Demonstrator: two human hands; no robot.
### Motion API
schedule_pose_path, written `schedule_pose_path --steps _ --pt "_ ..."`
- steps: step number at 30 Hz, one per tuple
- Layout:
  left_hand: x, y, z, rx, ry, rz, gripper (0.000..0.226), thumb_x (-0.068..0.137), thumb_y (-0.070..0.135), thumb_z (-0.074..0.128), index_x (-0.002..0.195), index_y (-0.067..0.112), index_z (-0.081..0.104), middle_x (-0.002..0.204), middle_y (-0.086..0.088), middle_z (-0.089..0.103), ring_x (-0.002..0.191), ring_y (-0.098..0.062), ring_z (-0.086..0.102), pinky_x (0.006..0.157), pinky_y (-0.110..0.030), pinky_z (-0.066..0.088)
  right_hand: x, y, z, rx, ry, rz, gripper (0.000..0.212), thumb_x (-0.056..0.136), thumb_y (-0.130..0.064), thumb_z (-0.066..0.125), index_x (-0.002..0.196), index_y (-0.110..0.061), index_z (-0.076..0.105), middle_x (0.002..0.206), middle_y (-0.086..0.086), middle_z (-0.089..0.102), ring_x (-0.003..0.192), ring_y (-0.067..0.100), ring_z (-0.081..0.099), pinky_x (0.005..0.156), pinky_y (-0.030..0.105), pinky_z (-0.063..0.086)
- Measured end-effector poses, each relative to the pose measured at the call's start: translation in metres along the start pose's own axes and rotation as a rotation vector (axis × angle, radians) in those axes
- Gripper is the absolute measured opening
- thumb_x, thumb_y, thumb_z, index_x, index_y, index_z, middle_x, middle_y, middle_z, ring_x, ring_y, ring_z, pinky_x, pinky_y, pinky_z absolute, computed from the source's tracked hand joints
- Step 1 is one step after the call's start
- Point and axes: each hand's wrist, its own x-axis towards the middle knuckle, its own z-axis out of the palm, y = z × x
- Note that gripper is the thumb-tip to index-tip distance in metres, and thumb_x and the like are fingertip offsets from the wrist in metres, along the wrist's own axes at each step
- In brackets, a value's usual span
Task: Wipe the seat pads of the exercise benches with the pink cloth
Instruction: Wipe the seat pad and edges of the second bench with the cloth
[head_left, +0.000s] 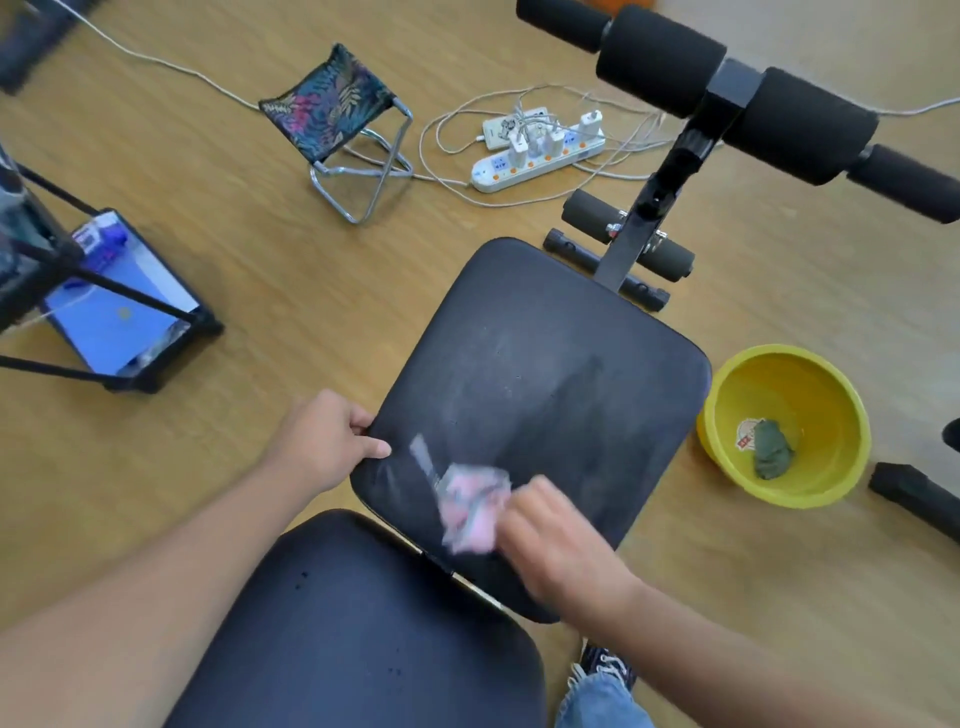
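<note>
The right hand (550, 540) squeezes the pink cloth (470, 512) on the near end of the black seat pad (545, 384); it looks blurry. The left hand (327, 436) grips the pad's left edge. A yellow bowl (826, 488) sits just right, a folding stool (337, 119) and power strip (535, 161) farther off.

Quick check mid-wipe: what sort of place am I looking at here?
Probably an informal workout room, not a commercial gym: a sit-up bench with a black seat pad and foam rollers on a wood-look floor, beside a loaded power strip and folding stool.
</note>
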Motion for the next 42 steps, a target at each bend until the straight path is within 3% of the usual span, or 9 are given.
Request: schedule_pose_path --steps 3,9,13,15,21,27,32,36,42 --pt "0.003 -0.001 0.000 -0.023 0.017 0.011 0.012 0.072 0.022 0.087 0.079 0.017 0.080 0.072 0.000 0.077 0.082 -0.026 0.072 0.077 -0.035 0.056 0.024 0.026 -0.009 -0.139 -0.192 -0.303 0.019 0.094 0.000 0.054 0.078 -0.005 0.062 0.073 0.012 0.052 0.067 0.027 0.043 0.059 0.042 0.043" --pt "0.001 -0.006 0.001 -0.127 0.061 -0.025 0.028 0.070 0.020 0.090 0.078 0.001 0.070 0.074 -0.004 0.069 0.066 -0.021 0.058 0.069 -0.034 0.052 0.102 0.104 -0.034 -0.169 0.407 0.725 0.016 0.091 -0.004 0.058 0.076 -0.002 0.056 0.077 0.019 0.053 0.082 0.033 0.046 0.075 0.052 0.044" --pt "0.002 -0.011 -0.012 -0.125 -0.066 -0.017 0.019 0.070 0.013 0.089 0.073 0.014 0.071 0.069 0.005 0.067 0.067 -0.018 0.062 0.067 -0.028 0.052 0.053 -0.034 0.036 -0.053 -0.152 -0.179 0.018 0.084 0.004 0.058 0.076 -0.012 0.057 0.073 0.009 0.052 0.068 0.025 0.037 0.061 0.043 0.045" --pt "0.005 -0.014 -0.022 -0.104 -0.172 0.008 0.022 0.074 0.002 0.084 0.081 0.019 0.072 0.080 0.002 0.070 0.079 -0.022 0.068 0.078 -0.032 0.056 0.061 -0.024 0.032 -0.126 -0.253 -0.386 0.009 0.091 -0.002 0.058 0.085 -0.009 0.060 0.076 0.008 0.053 0.069 0.025 0.040 0.058 0.040 0.045" --pt "0.004 -0.023 -0.028 -0.145 -0.203 0.014 0.029 0.068 0.007 0.089 0.094 0.012 0.076 0.090 0.001 0.076 0.087 -0.020 0.071 0.085 -0.033 0.056 0.170 0.058 0.003 -0.202 0.280 0.529 0.022 0.085 0.006 0.067 0.069 -0.003 0.054 0.072 0.016 0.052 0.075 0.033 0.047 0.067 0.052 0.049" --pt "-0.011 -0.026 -0.016 -0.095 -0.158 -0.007 0.035 0.057 0.021 0.094 0.059 0.017 0.059 0.058 0.007 0.056 0.058 -0.017 0.048 0.052 -0.024 0.040 0.130 -0.008 0.048 -0.179 -0.194 -0.319 0.028 0.064 0.009 0.072 0.075 -0.011 0.057 0.070 0.005 0.053 0.066 0.024 0.040 0.064 0.032 0.035" --pt "-0.010 -0.019 -0.013 -0.148 -0.056 -0.066 0.045 0.056 0.037 0.094 0.067 0.012 0.059 0.067 -0.003 0.057 0.062 -0.021 0.047 0.060 -0.031 0.047 0.215 0.035 0.021 -0.410 -0.137 0.209 0.019 0.066 0.001 0.078 0.071 -0.014 0.068 0.069 0.006 0.055 0.073 0.030 0.052 0.061 0.035 0.040" --pt "-0.016 -0.012 -0.003 -0.167 0.049 -0.078 0.041 0.066 0.018 0.091 0.070 0.019 0.050 0.085 0.002 0.066 0.064 -0.018 0.057 0.055 -0.022 0.045 0.215 -0.025 0.043 -0.329 -0.688 -0.074 0.018 0.091 -0.028 0.062 0.106 -0.022 0.070 0.104 0.002 0.059 0.105 0.026 0.049 0.076 0.031 0.028" --pt "-0.019 -0.012 0.004 -0.143 0.075 -0.160 0.068 0.065 0.025 0.091 0.051 0.017 0.025 0.048 0.006 0.027 0.042 -0.016 0.023 0.041 -0.027 0.020 0.269 0.058 -0.012 -0.731 -0.712 0.024 0.026 0.095 -0.033 0.054 0.117 -0.026 0.065 0.126 0.000 0.056 0.123 0.027 0.042 0.089 0.037 0.034"
